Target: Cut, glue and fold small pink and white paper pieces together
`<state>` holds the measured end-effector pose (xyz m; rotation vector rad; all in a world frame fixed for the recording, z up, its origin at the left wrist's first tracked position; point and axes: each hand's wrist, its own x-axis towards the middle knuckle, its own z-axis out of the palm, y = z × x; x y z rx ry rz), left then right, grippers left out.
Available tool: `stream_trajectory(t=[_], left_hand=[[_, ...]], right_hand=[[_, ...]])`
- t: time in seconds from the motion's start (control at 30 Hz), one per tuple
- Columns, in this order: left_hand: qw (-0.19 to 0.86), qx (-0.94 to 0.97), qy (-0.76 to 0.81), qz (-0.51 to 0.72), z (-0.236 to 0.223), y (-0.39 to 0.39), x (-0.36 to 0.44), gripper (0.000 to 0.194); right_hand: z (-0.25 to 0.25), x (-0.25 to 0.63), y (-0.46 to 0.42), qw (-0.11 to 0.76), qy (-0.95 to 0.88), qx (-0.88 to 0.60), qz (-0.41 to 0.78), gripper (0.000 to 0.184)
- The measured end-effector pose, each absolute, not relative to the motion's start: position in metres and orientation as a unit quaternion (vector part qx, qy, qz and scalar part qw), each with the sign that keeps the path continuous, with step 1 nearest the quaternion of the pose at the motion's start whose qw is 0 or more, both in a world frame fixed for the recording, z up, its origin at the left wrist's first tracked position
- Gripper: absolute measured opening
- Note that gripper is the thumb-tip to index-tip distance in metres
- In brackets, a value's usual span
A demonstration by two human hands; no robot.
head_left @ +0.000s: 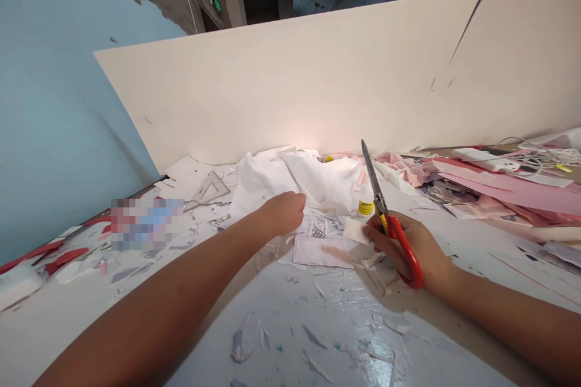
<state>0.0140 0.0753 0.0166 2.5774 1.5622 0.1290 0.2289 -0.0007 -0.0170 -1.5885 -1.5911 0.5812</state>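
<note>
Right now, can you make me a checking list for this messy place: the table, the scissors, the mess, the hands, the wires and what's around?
Surface: white table, shiny in front, with scattered paper scraps.
Job's things: red-handled scissors, blades pointing away; small white piece.
Clutter: crumpled white sheet, clear set square, pink sheets.
Hands: right hand holds the scissors; left hand curled, contents hidden.
Cables: white cord bunched at far right.
Surroundings: pale panel behind; blue wall left.
</note>
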Motion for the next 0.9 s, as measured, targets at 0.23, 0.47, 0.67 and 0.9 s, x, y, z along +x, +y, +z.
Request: stream_trajectory(t=[0.23,0.47,0.67,0.9], left_hand=[[-0.038,0.851,0.521,0.051,0.009,0.073,-0.013,0.026],[-0.038,0.841,0.539,0.029,0.018,0.073,-0.018,0.029],[-0.061,0.853,0.515,0.054,0.007,0.079,-0.023,0.023],[-0.049,0.856,0.51,0.077,0.005,0.08,-0.026,0.025]], right_hand=[[-0.017,0.228,-0.002,0.394,-0.635,-0.621,0.236,0.015],[-0.016,0.227,-0.002,0.396,-0.633,-0.617,0.249,0.017],[-0.019,0.228,-0.002,0.385,-0.646,-0.603,0.267,0.019],[-0.026,0.228,0.0,0.365,-0.657,-0.594,0.288,0.019]])
